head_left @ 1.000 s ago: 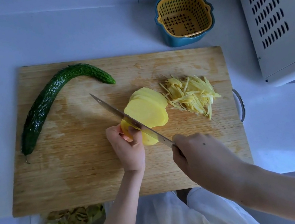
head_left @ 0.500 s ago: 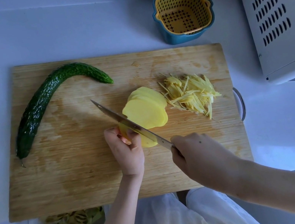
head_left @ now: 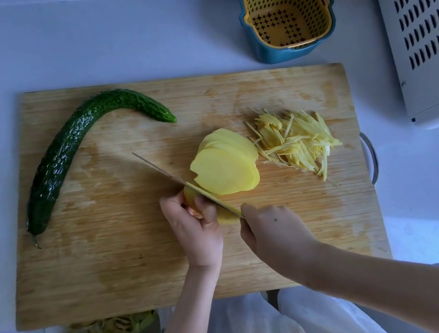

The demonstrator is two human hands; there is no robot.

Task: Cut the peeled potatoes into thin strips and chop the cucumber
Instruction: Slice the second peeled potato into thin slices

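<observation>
On the wooden cutting board [head_left: 119,270] my left hand [head_left: 194,228] grips the uncut end of a peeled potato [head_left: 225,217]. My right hand [head_left: 272,230] holds the handle of a knife [head_left: 161,171], whose blade runs diagonally across the potato with a fresh slice leaning on it. Fanned potato slices [head_left: 226,165] lie just right of the blade. Further right sits a pile of thin potato strips [head_left: 295,142]. A whole dark green cucumber [head_left: 71,156] curves along the board's left side, untouched.
A yellow strainer basket in a blue bowl [head_left: 286,15] stands behind the board at the right. A white vented appliance [head_left: 428,29] fills the far right. Potato peels [head_left: 109,330] lie in a container below the board's front edge. The board has a metal handle [head_left: 370,155] on its right.
The knife has come down through the potato, and a new slice now leans beside the fanned stack. Both hands stay in nearly the same place.
</observation>
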